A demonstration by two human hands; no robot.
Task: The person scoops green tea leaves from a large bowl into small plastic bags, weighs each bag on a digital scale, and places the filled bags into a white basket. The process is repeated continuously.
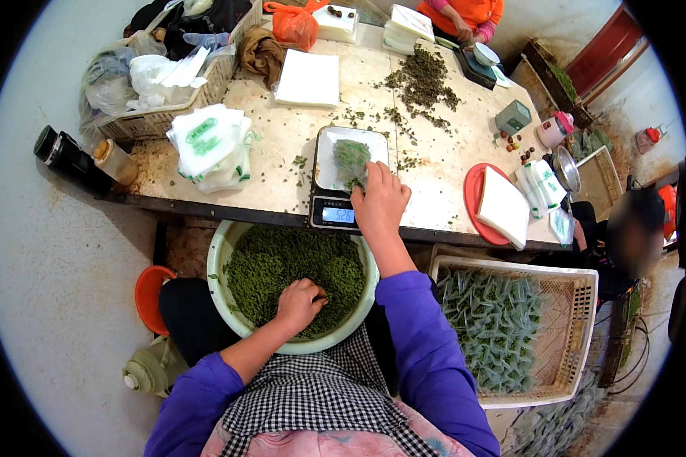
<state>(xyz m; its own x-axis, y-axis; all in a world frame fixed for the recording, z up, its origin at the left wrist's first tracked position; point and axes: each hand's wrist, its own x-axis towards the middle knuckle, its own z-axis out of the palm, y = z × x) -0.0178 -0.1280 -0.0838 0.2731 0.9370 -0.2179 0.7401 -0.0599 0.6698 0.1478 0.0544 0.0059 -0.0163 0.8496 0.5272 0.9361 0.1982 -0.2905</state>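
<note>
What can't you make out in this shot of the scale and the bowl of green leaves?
Head view only:
- Left hand: fingertips buried in the leaves of the green bowl.
- Small bag on the scale: near end covered by the right hand.
- Basket of filled bags: packets too small to tell apart.

The wide pale-green plastic basin [219,263] has a smooth, slightly glossy rim, and the heap of dry green leaf bits [282,266] in it looks matt and crumbly. The small digital scale [335,204] has a smooth white plastic platform and a dark casing with a glowing blue display. On it lies a clear, shiny film pouch of green leaves [351,161]. The work surface [282,141] is worn, stained and rough, matt beige. The cream lattice plastic crate [568,301] holds glossy transparent packets [492,324]. The purple sleeves [427,343] are soft matt cloth, the checked apron [312,392] woven fabric.
</note>
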